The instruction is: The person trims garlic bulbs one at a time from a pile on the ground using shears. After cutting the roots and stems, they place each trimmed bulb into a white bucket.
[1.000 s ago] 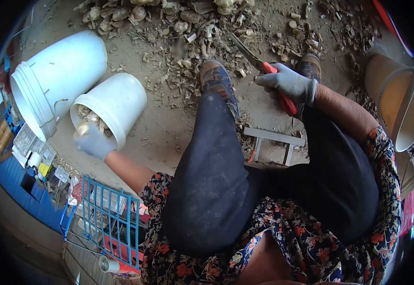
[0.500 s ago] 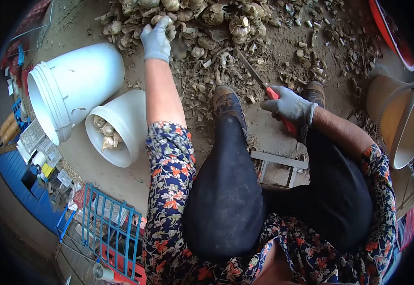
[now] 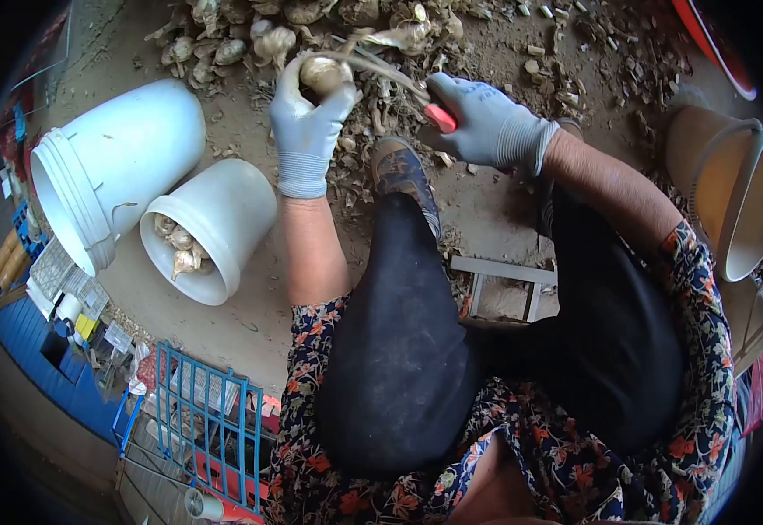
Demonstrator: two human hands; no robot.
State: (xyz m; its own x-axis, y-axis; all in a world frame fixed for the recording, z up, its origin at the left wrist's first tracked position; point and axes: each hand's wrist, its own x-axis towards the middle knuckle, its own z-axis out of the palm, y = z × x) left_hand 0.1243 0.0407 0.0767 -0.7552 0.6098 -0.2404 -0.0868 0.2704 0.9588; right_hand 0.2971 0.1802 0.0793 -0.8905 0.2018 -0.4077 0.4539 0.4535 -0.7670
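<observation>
Your hands meet at 12 o'clock. Your left hand [image 3: 305, 122] is curled around a bulb [image 3: 323, 73], with its stalk trailing right. Your right hand [image 3: 484, 122] is clenched on a red-handled cutter [image 3: 440, 116], just beside that stalk. At 9 o'clock lie a big bucket [image 3: 123, 157] and a small bucket [image 3: 224, 206] holding bulbs. At 3 o'clock is a tan bucket [image 3: 705, 166].

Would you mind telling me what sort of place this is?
Probably a farmyard work spot: a bare dirt floor strewn with trimmings, a heap of bulbs, and a white bucket holding more bulbs.
</observation>
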